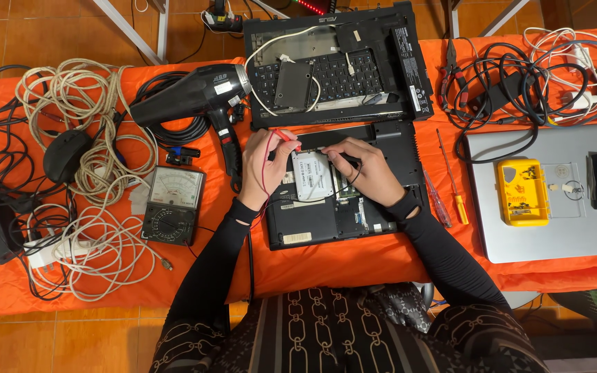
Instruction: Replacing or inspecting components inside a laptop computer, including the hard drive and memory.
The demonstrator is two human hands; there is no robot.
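An opened black laptop base (pixel 312 224) lies on the orange cloth in front of me, with a white flat drive (pixel 311 175) resting on it. My left hand (pixel 262 166) pinches a red probe (pixel 286 135) just left of the drive; its red lead runs down along my wrist. My right hand (pixel 366 169) grips a black probe (pixel 340 163) whose tip touches the base at the drive's right edge. An analog multimeter (pixel 173 204) sits to the left of my left forearm.
A second dismantled black laptop (pixel 336 65) lies beyond the hands. A black hair dryer (pixel 195 93), cable tangles (pixel 81 131) and a mouse (pixel 65 155) fill the left side. Two screwdrivers (pixel 450 181), a silver laptop (pixel 540 242) with a yellow case (pixel 521 191) and more cables (pixel 519 76) lie right.
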